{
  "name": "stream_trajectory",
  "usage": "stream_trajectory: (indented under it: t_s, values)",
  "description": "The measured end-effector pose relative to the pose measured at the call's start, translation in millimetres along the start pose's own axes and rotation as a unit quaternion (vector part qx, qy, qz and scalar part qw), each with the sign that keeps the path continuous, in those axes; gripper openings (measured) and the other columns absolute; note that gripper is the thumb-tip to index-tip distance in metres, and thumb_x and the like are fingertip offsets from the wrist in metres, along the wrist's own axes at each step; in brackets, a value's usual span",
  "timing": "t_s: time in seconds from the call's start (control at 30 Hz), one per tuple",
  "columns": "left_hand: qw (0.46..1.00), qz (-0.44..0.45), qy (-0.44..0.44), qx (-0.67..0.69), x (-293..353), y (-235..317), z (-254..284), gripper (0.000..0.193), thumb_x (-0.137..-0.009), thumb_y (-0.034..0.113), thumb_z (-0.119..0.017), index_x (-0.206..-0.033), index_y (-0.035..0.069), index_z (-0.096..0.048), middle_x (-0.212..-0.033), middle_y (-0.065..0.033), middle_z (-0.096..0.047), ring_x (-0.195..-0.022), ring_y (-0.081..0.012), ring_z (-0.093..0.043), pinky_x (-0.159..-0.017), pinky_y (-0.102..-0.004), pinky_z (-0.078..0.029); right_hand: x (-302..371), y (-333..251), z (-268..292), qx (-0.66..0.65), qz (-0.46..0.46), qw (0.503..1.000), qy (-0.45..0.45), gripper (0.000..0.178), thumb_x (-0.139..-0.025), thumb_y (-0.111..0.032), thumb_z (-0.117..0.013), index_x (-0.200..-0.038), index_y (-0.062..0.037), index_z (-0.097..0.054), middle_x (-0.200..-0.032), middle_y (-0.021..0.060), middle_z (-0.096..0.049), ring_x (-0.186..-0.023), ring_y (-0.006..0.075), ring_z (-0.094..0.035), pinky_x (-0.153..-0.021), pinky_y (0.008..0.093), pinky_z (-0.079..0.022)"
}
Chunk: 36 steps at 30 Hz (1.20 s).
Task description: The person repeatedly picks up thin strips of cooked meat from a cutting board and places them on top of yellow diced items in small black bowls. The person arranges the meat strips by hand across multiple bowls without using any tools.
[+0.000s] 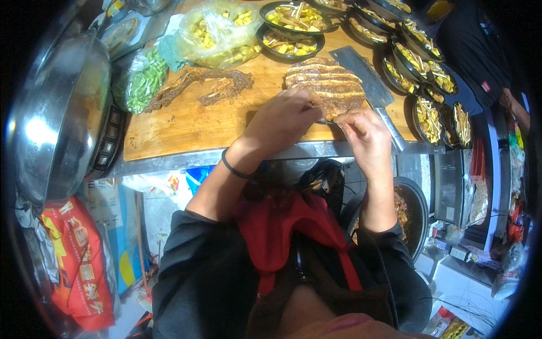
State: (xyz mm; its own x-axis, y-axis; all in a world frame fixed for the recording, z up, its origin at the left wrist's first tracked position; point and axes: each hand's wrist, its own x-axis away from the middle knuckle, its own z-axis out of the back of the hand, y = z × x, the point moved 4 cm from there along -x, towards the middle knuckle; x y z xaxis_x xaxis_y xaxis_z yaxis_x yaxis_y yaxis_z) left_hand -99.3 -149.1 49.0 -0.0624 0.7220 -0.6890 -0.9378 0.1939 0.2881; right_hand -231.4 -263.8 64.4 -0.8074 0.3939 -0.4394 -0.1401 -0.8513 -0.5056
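Brown, sauce-coated meat slices point(324, 79) lie in overlapping rows in front of me on a wooden cutting board point(186, 129). At their near edge my left hand point(285, 117) bends over, its fingers curled and closed; what they hold is hidden. My right hand point(367, 133) is beside it, thumb and fingertips pinched at the nearest piece; the pinched bit is too small to name. A cleaver point(364, 76) lies to the right of the meat, its handle point(389, 127) pointing toward me. Loose strips of brown meat point(197, 85) rest on the board's left part.
Black bowls point(288, 48) of yellow chunks and pale strips stand stacked at the back, with several more along the right. Clear bags hold yellow chunks point(217, 34) and green vegetable pieces point(141, 82). A large metal bowl point(62, 113) stands left. A dark pan point(415, 212) sits low right.
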Motion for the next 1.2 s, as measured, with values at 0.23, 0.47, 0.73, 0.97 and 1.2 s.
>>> stream_trajectory:
  t_s: [0.23,0.47,0.73,0.97,1.2]
  values:
    - [0.989,0.095,0.025,0.106,12.7,-9.5,2.4,0.019,-0.075,0.008,-0.067,-0.093,0.012,-0.069,-0.089,-0.0071,-0.066,-0.081,-0.0248,-0.064,-0.07,-0.0337,-0.051,8.2,1.3,4.7,0.002,0.0,1.0,-0.013,0.019,-0.077,0.0,-0.066,-0.093,-0.009,-0.07,-0.089,0.01,-0.065,-0.084,0.0263,-0.063,-0.074,0.0329,-0.05]
    - [0.996,-0.005,0.09,0.003,22.4,-10.7,2.3,0.022,-0.071,0.01,-0.067,-0.093,0.013,-0.069,-0.086,-0.0039,-0.066,-0.08,-0.0229,-0.064,-0.068,-0.0337,-0.05,2.2,-8.1,9.3,-0.027,0.056,0.998,0.033,0.019,-0.079,0.001,-0.064,-0.096,-0.0063,-0.068,-0.091,0.0119,-0.063,-0.086,0.0273,-0.063,-0.075,0.0326,-0.05]
    - [0.992,-0.05,0.106,-0.048,27.8,-7.7,1.8,0.015,-0.077,0.015,-0.066,-0.092,0.012,-0.066,-0.088,-0.0012,-0.063,-0.085,-0.0199,-0.06,-0.073,-0.0335,-0.045,4.6,-5.8,0.4,0.008,0.039,0.999,-0.011,0.017,-0.081,-0.003,-0.063,-0.096,-0.0062,-0.068,-0.091,0.0123,-0.065,-0.086,0.0293,-0.063,-0.075,0.0357,-0.05]
    - [0.998,0.01,0.055,-0.015,27.6,-12.2,-3.0,0.014,-0.078,0.02,-0.07,-0.088,0.012,-0.067,-0.089,-0.0036,-0.062,-0.085,-0.0222,-0.06,-0.073,-0.0362,-0.045,6.6,-10.5,0.1,0.017,0.035,0.999,-0.004,0.019,-0.08,0.003,-0.062,-0.097,-0.0038,-0.067,-0.096,0.0131,-0.067,-0.091,0.0291,-0.064,-0.08,0.0342,-0.05]
    - [0.99,0.1,0.062,-0.078,26.8,-24.6,15.9,0.011,-0.08,0.021,-0.067,-0.084,0.012,-0.068,-0.083,-0.0056,-0.063,-0.079,-0.0249,-0.06,-0.07,-0.037,-0.047,25.1,9.3,22.8,-0.036,-0.02,0.999,0.03,0.014,-0.084,0.003,-0.061,-0.096,-0.0005,-0.067,-0.102,0.0141,-0.068,-0.101,0.0248,-0.064,-0.089,0.0331,-0.048]
